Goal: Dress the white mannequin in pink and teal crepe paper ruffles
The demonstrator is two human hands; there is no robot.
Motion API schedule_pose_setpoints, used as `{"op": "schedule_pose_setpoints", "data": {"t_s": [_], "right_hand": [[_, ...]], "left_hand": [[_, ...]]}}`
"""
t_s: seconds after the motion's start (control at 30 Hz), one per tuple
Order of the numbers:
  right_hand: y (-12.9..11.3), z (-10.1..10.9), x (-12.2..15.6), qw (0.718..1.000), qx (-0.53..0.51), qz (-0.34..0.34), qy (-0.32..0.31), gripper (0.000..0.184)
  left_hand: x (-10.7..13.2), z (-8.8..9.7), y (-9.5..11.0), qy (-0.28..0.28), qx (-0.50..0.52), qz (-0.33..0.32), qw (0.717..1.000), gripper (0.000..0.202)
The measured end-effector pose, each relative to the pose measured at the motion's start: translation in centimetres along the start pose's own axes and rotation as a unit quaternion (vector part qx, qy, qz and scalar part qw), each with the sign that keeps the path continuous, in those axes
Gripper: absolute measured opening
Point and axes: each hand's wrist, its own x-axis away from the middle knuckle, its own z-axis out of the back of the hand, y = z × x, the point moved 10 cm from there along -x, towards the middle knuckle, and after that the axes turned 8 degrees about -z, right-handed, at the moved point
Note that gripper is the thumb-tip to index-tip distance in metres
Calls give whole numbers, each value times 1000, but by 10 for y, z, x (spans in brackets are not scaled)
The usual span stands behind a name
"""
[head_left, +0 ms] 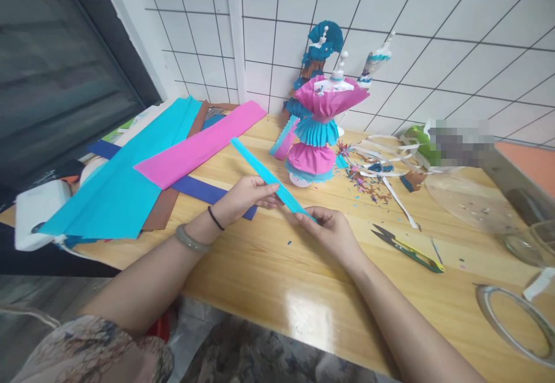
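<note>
A long narrow strip of turquoise crepe paper (255, 163) runs from the table's middle toward me. My left hand (245, 195) pinches it partway along, fingers closed on it. My right hand (330, 231) grips the near end of the same strip, fingers curled round it. Both hands hover just above the wooden table (277, 279). Behind the strip stands a small mannequin (318, 134) dressed in pink and turquoise paper ruffles.
Sheets of turquoise (125, 175), pink (199, 149), dark blue and brown crepe paper lie at the left. Small yellow-handled snips (407, 249) lie right of my hand. Paper scraps and white strips (381, 169) are scattered behind. Clear plastic domes (468, 201) and a ring (511, 325) sit at right. A white device (37, 212) rests far left.
</note>
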Motion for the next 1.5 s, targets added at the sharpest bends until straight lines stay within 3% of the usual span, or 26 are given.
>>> {"op": "schedule_pose_setpoints", "data": {"t_s": [0.17,0.37,0.43,0.77,1.07,1.27,1.5], "right_hand": [[4,4,-1,1000,-17,-4,7,36],[1,-1,0,1000,-5,6,1,35],[-1,-3,0,1000,2,6,-8,36],[-1,-3,4,998,-38,-19,-41,36],[10,24,-4,991,-123,-48,23,48],[11,36,-7,991,-111,-23,64,42],[11,46,-9,992,-83,0,98,45]], "left_hand": [[-1,13,10,42,10,-33,999,29],[1,-12,2,-14,-9,-19,1000,28],[1,-12,0,-8,-17,-18,1000,29],[-3,30,16,109,-6,-76,991,29],[-3,46,32,154,-31,-147,976,28],[-3,50,29,173,-8,-133,976,29],[-3,40,18,137,94,-83,983,29]]}}
